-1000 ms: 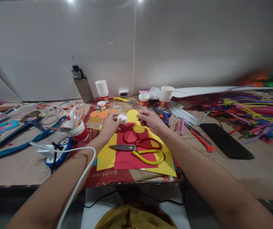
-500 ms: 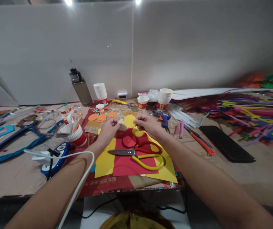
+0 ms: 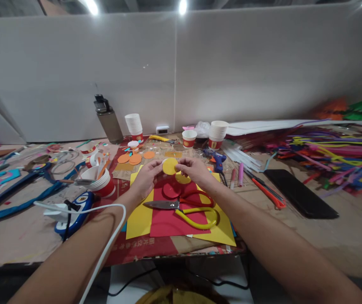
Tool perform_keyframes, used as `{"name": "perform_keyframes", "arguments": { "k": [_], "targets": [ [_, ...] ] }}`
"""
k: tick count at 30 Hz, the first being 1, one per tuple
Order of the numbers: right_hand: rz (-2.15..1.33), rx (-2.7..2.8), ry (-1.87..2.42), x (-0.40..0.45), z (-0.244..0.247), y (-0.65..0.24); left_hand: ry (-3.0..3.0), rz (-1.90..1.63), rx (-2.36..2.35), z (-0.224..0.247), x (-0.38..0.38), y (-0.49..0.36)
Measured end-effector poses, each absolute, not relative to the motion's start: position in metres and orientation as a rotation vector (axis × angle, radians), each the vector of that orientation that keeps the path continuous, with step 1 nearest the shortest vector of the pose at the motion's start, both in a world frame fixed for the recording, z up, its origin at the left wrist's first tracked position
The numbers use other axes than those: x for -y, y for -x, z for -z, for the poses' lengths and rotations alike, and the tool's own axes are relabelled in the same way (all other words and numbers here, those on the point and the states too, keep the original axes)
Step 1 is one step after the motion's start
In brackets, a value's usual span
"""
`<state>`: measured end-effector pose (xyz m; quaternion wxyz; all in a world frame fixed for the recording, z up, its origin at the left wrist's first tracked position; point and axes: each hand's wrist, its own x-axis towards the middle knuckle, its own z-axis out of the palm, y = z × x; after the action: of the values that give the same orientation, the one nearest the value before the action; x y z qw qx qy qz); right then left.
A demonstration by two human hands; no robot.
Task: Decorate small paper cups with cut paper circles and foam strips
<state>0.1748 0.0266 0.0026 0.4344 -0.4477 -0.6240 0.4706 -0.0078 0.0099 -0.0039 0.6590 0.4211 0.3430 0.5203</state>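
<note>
A yellow paper disc (image 3: 170, 166) is pinched between my two hands above the coloured sheets. My left hand (image 3: 149, 174) grips its left edge, where a sliver of a pale disc shows behind it. The fingers of my right hand (image 3: 191, 169) close on the right edge. Just below lie a second yellow disc (image 3: 183, 179) and a red disc (image 3: 172, 190). Scissors (image 3: 181, 207) with one red and one yellow handle rest on the red paper (image 3: 177, 228), which overlaps yellow paper (image 3: 138, 219). Several orange discs (image 3: 135, 158) lie to the left of my hands.
Stacked paper cups (image 3: 218, 134) and a dark bottle (image 3: 109, 122) stand at the back. On the right are a glue gun (image 3: 219, 161), a cutter (image 3: 269, 192) and a black phone (image 3: 301, 193). A power strip (image 3: 74, 215) with a white cable crosses near my left forearm.
My left hand has moved right, bringing the pale disc behind the yellow one. Both hands now meet at the yellow disc, which has shifted slightly left and lower in view.
</note>
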Motion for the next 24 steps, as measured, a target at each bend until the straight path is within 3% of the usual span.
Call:
{"name": "perform_keyframes", "arguments": {
  "k": [14, 20, 24],
  "targets": [
    [-1.14, 1.387, 1.047, -0.031, -0.003, -0.177, -0.982, -1.257, -0.772, 0.004, -0.013, 0.01],
    [-1.21, 1.298, 1.082, -0.035, -0.004, -0.182, -1.214, -1.171, -1.212, 0.015, -0.027, 0.023],
    [-1.26, 1.278, 1.115, -0.035, -0.004, -0.182, -1.689, -1.433, -1.582, 0.016, -0.029, 0.03]
  ]
}}
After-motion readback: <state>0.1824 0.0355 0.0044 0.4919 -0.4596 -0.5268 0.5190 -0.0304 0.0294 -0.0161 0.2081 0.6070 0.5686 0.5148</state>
